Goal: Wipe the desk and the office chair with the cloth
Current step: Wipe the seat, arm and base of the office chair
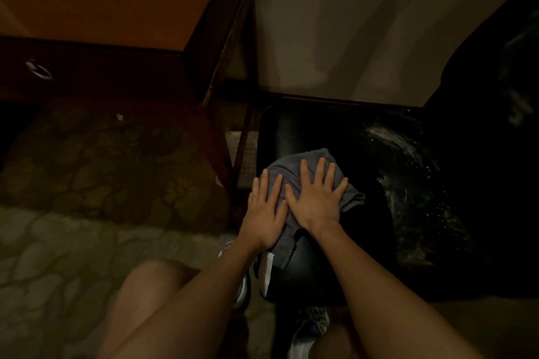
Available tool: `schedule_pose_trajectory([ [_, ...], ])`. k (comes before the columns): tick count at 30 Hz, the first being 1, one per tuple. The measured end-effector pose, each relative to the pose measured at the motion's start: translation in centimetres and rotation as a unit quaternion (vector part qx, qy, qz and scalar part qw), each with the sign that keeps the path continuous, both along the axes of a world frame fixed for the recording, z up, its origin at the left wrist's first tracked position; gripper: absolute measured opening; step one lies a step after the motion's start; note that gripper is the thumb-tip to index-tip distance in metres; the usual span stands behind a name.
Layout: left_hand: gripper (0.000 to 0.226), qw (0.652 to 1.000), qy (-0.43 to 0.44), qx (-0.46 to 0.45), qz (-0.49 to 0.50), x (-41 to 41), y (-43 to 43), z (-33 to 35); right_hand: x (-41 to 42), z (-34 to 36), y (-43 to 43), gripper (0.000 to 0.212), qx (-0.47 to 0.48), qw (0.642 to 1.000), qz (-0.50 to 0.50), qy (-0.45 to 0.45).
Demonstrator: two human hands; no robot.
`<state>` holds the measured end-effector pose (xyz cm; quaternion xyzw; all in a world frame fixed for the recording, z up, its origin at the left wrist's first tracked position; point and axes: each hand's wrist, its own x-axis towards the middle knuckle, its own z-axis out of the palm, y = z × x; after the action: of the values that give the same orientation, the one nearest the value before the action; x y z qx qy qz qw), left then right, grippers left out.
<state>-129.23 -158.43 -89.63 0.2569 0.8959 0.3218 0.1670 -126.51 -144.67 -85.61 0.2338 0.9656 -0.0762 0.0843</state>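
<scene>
A grey cloth (291,169) lies spread on the black seat of the office chair (364,242), near its left edge. My left hand (264,213) presses flat on the cloth's left part, fingers straight. My right hand (316,198) lies flat on the cloth beside it, fingers spread. A white tag (267,272) hangs from the cloth's near end. The wooden desk (110,0) stands at the upper left, its dark front carrying a round metal pull (39,70).
A desk leg (221,148) stands just left of the chair. Patterned carpet (102,169) covers the floor on the left. A pale wall (364,23) rises behind the chair. Whitish smears (408,160) mark the seat's right side. My knees and shoes (306,332) are below.
</scene>
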Motion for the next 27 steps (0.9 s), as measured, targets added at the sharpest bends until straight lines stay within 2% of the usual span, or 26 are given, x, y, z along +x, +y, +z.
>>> schedule_pose_trajectory([
  [12,0.056,1.0,-0.001,-0.021,0.009,6.5,-1.9,0.1,6.7,0.8,-2.0,0.074,-0.012,1.0,0.002,-0.019],
  [17,0.066,0.999,0.006,-0.044,-0.002,8.5,-2.5,0.7,8.7,1.1,-2.9,0.075,-0.019,0.999,-0.005,-0.032],
  [27,0.061,0.985,0.08,-0.14,-0.065,10.3,-1.5,2.5,10.8,2.2,-2.9,0.068,0.008,0.999,-0.013,-0.048],
])
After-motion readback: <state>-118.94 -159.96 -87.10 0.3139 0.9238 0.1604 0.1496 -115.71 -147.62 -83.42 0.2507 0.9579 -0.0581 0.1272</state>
